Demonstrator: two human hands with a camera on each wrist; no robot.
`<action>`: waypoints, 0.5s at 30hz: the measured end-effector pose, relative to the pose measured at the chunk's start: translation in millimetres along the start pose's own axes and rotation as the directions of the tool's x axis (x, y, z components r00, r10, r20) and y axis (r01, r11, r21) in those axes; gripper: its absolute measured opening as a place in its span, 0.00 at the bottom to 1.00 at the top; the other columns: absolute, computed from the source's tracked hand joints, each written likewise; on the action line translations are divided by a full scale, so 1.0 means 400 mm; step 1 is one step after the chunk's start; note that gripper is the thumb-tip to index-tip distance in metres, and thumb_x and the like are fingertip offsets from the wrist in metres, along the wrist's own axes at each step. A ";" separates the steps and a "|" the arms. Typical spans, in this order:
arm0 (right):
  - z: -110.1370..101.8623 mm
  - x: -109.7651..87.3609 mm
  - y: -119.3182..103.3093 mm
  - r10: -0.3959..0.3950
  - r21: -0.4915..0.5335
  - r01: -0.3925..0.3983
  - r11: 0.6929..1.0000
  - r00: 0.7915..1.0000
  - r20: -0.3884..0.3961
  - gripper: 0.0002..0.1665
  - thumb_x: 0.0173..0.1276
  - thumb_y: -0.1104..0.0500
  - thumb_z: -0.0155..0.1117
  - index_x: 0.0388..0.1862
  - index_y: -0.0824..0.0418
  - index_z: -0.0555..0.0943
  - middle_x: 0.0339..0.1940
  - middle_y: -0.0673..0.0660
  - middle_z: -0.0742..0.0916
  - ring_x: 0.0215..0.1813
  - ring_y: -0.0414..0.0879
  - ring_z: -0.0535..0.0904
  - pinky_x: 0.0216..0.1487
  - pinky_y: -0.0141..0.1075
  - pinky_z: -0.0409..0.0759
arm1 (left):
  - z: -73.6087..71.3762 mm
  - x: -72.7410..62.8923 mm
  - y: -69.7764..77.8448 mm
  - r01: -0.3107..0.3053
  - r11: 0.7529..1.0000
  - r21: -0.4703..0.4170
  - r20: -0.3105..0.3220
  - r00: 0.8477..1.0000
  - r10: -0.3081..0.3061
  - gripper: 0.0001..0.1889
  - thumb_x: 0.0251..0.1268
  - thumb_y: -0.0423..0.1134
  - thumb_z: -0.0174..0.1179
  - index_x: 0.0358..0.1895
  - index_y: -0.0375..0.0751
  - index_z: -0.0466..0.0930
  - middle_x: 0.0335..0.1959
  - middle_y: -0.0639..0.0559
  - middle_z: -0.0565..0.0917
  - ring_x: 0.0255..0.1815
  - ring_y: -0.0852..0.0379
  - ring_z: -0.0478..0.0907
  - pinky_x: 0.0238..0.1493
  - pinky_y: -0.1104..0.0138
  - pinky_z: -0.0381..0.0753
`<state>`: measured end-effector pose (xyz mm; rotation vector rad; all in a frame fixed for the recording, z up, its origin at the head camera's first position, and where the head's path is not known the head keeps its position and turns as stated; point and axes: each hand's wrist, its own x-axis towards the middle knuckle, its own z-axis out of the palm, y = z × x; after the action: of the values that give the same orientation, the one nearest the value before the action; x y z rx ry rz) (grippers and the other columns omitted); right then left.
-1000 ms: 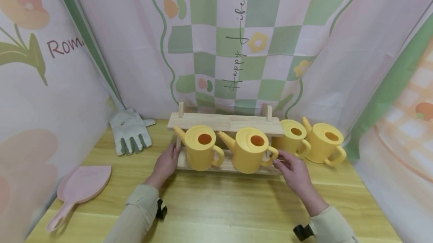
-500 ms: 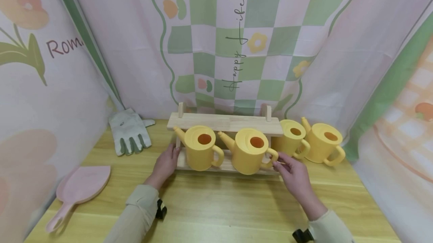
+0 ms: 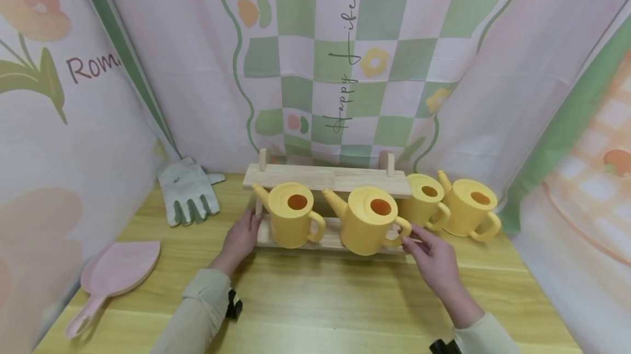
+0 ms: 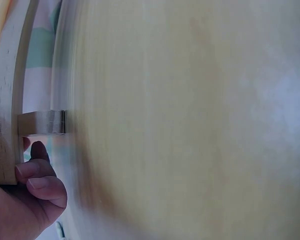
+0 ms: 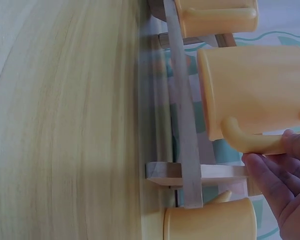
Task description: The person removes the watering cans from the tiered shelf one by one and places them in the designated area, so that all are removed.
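A two-tier wooden shelf stands on the table, with a yellow watering can on the left of its lower board. My left hand grips that board's left end; in the left wrist view its fingers curl round the wood. At the handle of a second yellow watering can, my right hand pinches with thumb and fingertips. This can is upright at the lower board's right part, its spout pointing left. The right wrist view shows a narrow gap between its base and the board.
Two more yellow watering cans stand on the table right of the shelf. A grey-white work glove lies at the back left. Nearer, a pink dustpan lies at the left edge. Printed curtains hang behind.
The pinched watering can has shifted slightly to the right, and my right hand has moved with it. My left hand and the left can have stayed in place.
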<state>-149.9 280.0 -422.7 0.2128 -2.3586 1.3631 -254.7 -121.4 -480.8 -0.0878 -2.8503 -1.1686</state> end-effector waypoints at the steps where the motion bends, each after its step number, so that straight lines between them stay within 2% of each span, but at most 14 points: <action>1: -0.003 -0.002 -0.002 0.002 0.002 -0.002 1.000 1.000 -0.003 0.19 0.67 0.71 0.63 0.56 0.74 0.78 0.46 0.70 0.86 0.39 0.39 0.86 0.37 0.30 0.84 | 0.000 0.000 0.000 0.001 1.000 0.003 -0.001 1.000 -0.001 0.24 0.80 0.52 0.37 0.64 0.39 0.67 0.58 0.34 0.78 0.57 0.35 0.75 0.56 0.43 0.73; 7: -0.020 -0.012 -0.005 -0.001 0.038 0.003 0.999 0.999 -0.041 0.19 0.66 0.73 0.63 0.56 0.75 0.78 0.46 0.72 0.85 0.38 0.36 0.85 0.38 0.29 0.83 | 0.002 0.001 -0.003 -0.006 1.000 0.008 -0.009 1.000 0.006 0.23 0.80 0.52 0.38 0.64 0.39 0.68 0.56 0.34 0.78 0.56 0.35 0.76 0.55 0.43 0.74; 15: -0.043 -0.026 -0.019 0.011 0.026 -0.009 1.000 0.996 -0.088 0.20 0.64 0.76 0.62 0.55 0.77 0.77 0.45 0.75 0.83 0.36 0.32 0.84 0.37 0.29 0.83 | 0.004 0.002 -0.005 -0.013 1.000 0.005 -0.013 1.000 0.013 0.23 0.80 0.51 0.38 0.63 0.39 0.68 0.55 0.34 0.79 0.54 0.35 0.77 0.54 0.43 0.75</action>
<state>-133.2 290.3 -413.6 0.1451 -2.2743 1.3794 -255.7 -121.4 -483.4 -0.0985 -2.8368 -1.1559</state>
